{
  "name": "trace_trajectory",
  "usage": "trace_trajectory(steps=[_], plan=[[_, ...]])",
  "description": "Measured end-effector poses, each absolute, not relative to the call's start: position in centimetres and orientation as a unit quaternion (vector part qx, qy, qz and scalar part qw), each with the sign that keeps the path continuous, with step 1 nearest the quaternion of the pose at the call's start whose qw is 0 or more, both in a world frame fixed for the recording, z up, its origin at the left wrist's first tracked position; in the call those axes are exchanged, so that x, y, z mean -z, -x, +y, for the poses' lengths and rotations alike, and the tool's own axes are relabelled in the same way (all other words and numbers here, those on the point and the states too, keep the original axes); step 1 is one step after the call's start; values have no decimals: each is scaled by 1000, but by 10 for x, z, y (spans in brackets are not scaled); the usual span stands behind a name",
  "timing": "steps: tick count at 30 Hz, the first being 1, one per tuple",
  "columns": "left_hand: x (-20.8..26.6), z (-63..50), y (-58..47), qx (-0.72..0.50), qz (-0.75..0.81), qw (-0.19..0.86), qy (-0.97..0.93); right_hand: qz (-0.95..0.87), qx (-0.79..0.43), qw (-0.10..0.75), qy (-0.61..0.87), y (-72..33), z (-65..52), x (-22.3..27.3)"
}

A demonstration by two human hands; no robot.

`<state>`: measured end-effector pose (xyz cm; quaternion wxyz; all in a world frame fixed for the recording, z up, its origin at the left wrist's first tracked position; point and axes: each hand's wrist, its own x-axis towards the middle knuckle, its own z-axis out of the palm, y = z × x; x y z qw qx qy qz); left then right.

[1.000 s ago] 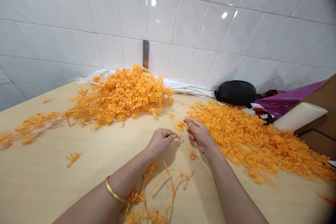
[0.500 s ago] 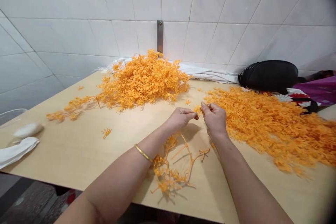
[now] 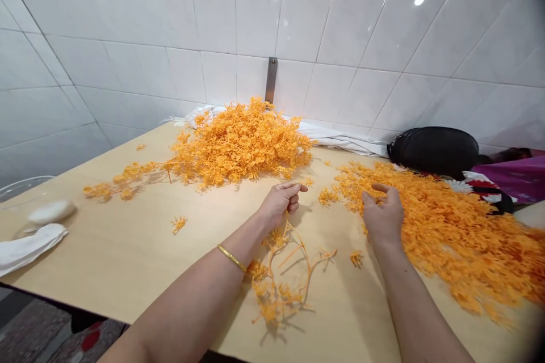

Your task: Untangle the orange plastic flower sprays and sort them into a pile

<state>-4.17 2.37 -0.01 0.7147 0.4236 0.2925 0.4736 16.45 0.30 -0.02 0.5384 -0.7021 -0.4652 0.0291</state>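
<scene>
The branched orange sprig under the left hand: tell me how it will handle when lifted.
The sprig looks thin and bendy, so it would probably droop. Its side stems splay out, so it may snag. It seems light under the left hand.

Two heaps [image 3: 242,144] on table [image 3: 128,249]

My left hand [image 3: 281,199] is pinching a branched orange plastic stem [image 3: 284,272]; my right hand [image 3: 383,215] is hovering, fingers loosely curled, over the spread pile of small orange plastic pieces [image 3: 443,227] on the pale wooden table [image 3: 128,255].
</scene>
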Motion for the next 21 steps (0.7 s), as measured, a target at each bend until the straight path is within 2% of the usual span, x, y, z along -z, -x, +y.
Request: trace_trajectory(steps=[3,6,9,12,16,21], plan=[[3,32,41,-488,304,715,-398,-523,64,435,730,-146,-3,-5],[3,35,41,-503,302,712,-386,-605,66,414,677,-123,-12,-13],[3,36,43,-522,289,706,-381,-712,-129,380,576,-102,-23,-19],[2,35,44,-536,276,694,-393,-746,-307,322,496,-87,-31,-18],[-6,34,45,-526,289,683,-416,-715,-329,361,500,-87,-30,-14],[-16,35,47,-529,380,659,-376,-622,-320,488,523,-106,-21,-17]])
